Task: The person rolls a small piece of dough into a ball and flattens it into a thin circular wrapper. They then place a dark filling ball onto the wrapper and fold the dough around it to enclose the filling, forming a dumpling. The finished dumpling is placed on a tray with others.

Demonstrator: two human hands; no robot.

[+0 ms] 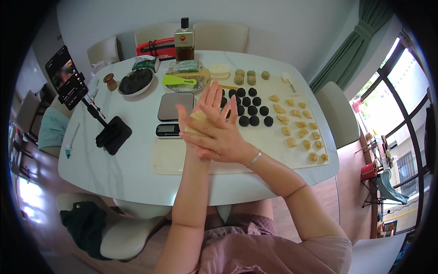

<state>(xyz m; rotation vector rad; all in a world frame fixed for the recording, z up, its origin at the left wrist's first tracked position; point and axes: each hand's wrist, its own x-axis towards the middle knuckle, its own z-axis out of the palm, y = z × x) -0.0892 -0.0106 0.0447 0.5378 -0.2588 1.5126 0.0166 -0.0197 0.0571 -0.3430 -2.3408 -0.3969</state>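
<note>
A pale yellow piece of dough (198,122) is held between my two palms. My left hand (194,118) lies beneath it, palm up, with its fingers pointing away from me. Across the dough rests my right hand (222,137), its wrist wearing a silver bracelet (254,159). Beyond and right of my hands, several black balls (252,110) sit in rows on a cream mat (273,150). Small pieces of yellow dough (291,142) are spread over the mat's right side, and several tan balls (251,80) stand at its back.
A kitchen scale (176,107) sits left of my hands, behind it a plate with a lime-green spatula (178,80). Farther left are a bowl of black paste (136,82), a wooden press (110,82) and a phone on a stand (66,78). A tall bottle (184,42) stands at the back.
</note>
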